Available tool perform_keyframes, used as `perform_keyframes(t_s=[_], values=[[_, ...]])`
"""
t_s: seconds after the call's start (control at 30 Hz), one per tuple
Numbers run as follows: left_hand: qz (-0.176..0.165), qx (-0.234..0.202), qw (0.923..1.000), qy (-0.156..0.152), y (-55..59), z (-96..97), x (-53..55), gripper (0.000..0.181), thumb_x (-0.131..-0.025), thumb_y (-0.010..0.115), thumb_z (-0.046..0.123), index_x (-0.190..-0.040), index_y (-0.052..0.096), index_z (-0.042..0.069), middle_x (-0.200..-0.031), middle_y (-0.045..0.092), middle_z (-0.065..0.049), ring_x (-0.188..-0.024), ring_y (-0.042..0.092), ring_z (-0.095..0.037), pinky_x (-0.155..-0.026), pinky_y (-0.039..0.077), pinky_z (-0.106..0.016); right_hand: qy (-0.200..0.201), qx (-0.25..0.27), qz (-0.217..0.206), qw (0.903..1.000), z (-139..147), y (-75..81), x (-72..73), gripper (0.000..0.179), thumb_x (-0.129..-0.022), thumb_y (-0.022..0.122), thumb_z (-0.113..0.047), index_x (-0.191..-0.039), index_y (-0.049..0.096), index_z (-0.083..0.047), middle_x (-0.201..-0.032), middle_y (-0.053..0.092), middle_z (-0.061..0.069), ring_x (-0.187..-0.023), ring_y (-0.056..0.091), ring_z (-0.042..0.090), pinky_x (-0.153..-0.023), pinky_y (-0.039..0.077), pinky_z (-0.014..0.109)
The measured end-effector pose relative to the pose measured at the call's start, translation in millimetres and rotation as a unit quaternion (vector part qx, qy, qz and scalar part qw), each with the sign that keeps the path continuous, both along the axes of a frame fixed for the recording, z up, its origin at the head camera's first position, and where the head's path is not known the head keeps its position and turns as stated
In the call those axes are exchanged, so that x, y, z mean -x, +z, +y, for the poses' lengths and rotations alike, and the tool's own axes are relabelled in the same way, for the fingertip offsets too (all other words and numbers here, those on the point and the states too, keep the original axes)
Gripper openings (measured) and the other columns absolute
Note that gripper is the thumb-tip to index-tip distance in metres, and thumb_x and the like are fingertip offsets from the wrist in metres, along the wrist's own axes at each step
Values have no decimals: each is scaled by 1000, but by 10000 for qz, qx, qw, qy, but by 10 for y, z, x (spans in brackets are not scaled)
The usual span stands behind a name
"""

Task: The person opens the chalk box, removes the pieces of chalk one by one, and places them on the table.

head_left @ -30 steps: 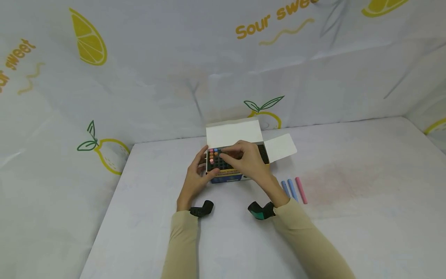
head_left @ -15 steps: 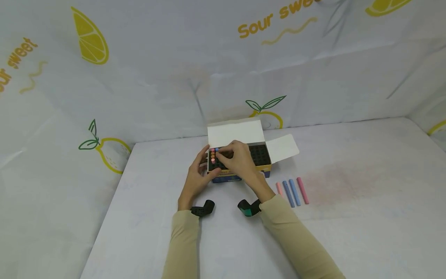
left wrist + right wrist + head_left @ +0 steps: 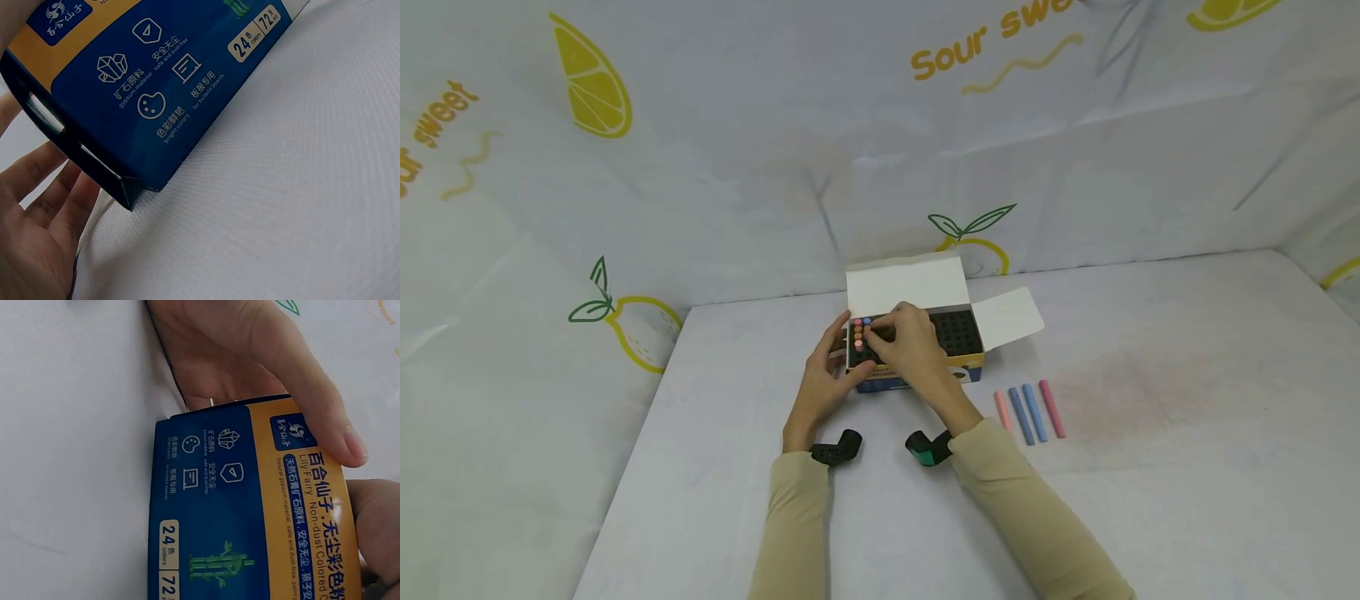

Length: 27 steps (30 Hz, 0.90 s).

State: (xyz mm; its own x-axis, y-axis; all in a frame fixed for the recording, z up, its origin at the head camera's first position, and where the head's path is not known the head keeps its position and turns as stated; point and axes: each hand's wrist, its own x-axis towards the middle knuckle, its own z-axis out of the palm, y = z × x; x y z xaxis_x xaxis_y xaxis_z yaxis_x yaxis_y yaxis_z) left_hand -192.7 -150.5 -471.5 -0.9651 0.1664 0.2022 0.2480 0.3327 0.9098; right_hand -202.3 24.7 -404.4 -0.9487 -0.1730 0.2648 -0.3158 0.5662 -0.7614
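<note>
A blue and yellow box of coloured chalk (image 3: 958, 372) stands with its white lid folded back. Its black holder (image 3: 958, 332) has pink, orange and blue chalk ends (image 3: 859, 333) at the far left. My left hand (image 3: 823, 385) grips the box's left end, thumb along the front top edge, fingers round the side. Over the left columns my right hand (image 3: 916, 350) has thumb and index finger pinched together at a chalk stick, whose end the fingertips hide. In the right wrist view the left thumb (image 3: 325, 406) lies across the box's yellow band.
Right of the box, a salmon chalk (image 3: 1002, 410), a dark blue one (image 3: 1022, 415), a light blue one (image 3: 1034, 412) and a pink one (image 3: 1052, 408) lie side by side. A side flap (image 3: 1009, 318) sticks out rightward. Behind hangs a lemon-print cloth (image 3: 737, 167).
My right hand has shifted left along the box to the second chalk column, and its forearm now uncovers the salmon chalk on the table. The left hand keeps its grip.
</note>
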Motion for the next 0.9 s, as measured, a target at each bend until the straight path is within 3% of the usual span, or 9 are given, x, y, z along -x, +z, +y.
perform_keyframes(t_s=[0.23, 0.43, 0.7, 0.9], values=[[33, 21, 10000, 21, 14, 8, -11, 89, -84, 76, 62, -158, 36, 36, -140, 57, -12, -126, 57, -30, -109, 48, -51, -181, 201, 328, 9991, -13, -28, -10, 18, -93, 75, -15, -103, 81, -1, -93, 67, 12, -76, 67, 20, -58, 51, 24], [43, 56, 10000, 22, 11, 7, -5, 85, -87, 77, 52, -159, 35, 36, -142, 55, -13, -127, 57, -31, -110, 48, -53, -287, 374, 614, 9970, -23, -7, -1, 20, -93, 76, -18, -103, 82, -2, -89, 67, 13, -73, 64, 20, -59, 51, 26], [6, 61, 10000, 17, 14, 5, -9, 83, -89, 77, 44, -159, 34, 36, -145, 53, -12, -129, 55, -32, -112, 46, -55, -229, 5, 251, 9994, -33, 36, 11, 26, -93, 77, -27, -106, 82, -5, -94, 68, 12, -69, 58, 17, -55, 44, 24], [-2, 59, 10000, -22, 19, 2, -15, 84, -88, 77, 45, -159, 34, 35, -145, 54, -12, -129, 55, -31, -111, 47, -53, -151, 29, 66, 9999, -17, 33, 15, 22, -92, 78, -20, -105, 81, -2, -94, 67, 14, -74, 62, 20, -58, 48, 24]])
